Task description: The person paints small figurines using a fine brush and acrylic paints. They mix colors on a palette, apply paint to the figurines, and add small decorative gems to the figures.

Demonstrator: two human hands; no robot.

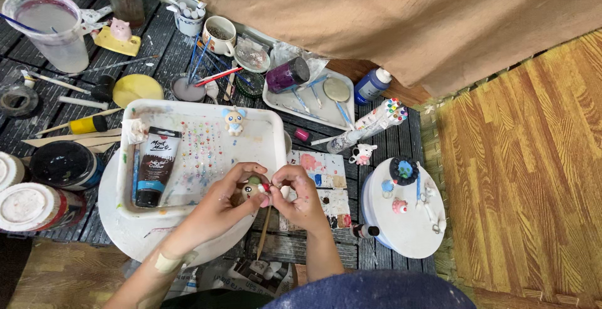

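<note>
Crowded all around: white tray, black paint tube, blue figure. Left hand curled tight around little clay figure over tray edge. Right hand pinching brush, touching figure.

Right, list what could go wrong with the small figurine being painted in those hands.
1. The small figurine is pinched only by the left hand fingertips; a slip could drop it onto the white tray.
2. The right hand works the brush very close to the left fingers, so paint may smear onto skin.
3. The arms reach over a crowded table; the water cup or the black paint tube could get knocked.
</note>
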